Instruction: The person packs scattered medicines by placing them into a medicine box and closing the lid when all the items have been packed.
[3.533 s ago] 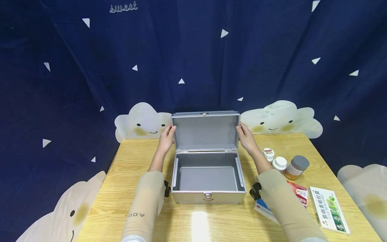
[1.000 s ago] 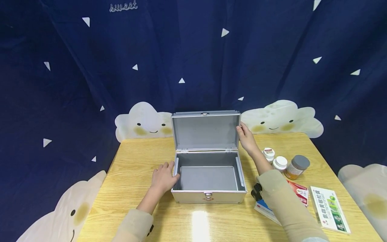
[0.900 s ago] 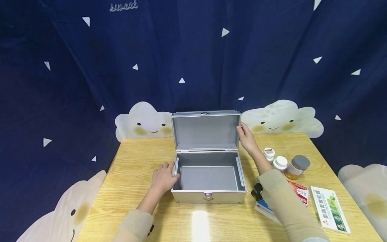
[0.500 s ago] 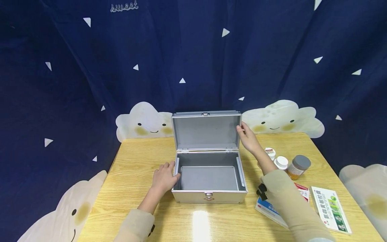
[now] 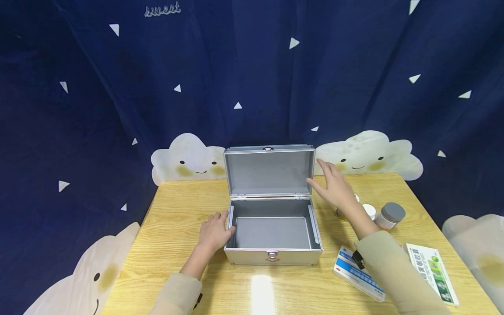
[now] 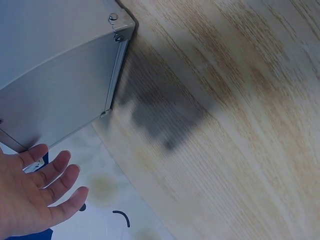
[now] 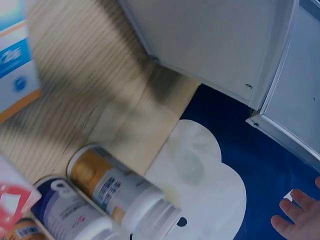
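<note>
A silver metal case (image 5: 275,257) stands on the table with its lid (image 5: 271,173) raised and its grey interior bare. My left hand (image 5: 214,231) rests at the case's left wall, thumb over the rim; in the left wrist view its fingers (image 6: 60,182) are loosely bent beside the case's side. Just right of the lid, my right hand (image 5: 334,188) is spread, thumb and fingers apart, holding nothing. The thumb tip overlaps the lid's edge in the head view; I cannot tell if it touches. Fingers of the right hand (image 7: 300,215) also show at the right wrist view's corner.
Right of the case stand two white-capped bottles, partly hidden by my arm, and a grey-capped jar (image 5: 390,215). Nearer lie a blue-and-white medicine box (image 5: 356,273) and a green-and-white one (image 5: 433,271). A red-and-white box (image 7: 12,195) shows in the right wrist view. A dark curtain (image 5: 252,65) hangs behind.
My left hand has come down from the lid's left side to the case's left wall. My right hand has let go of the lid's right edge, moved slightly right and spread its fingers.
</note>
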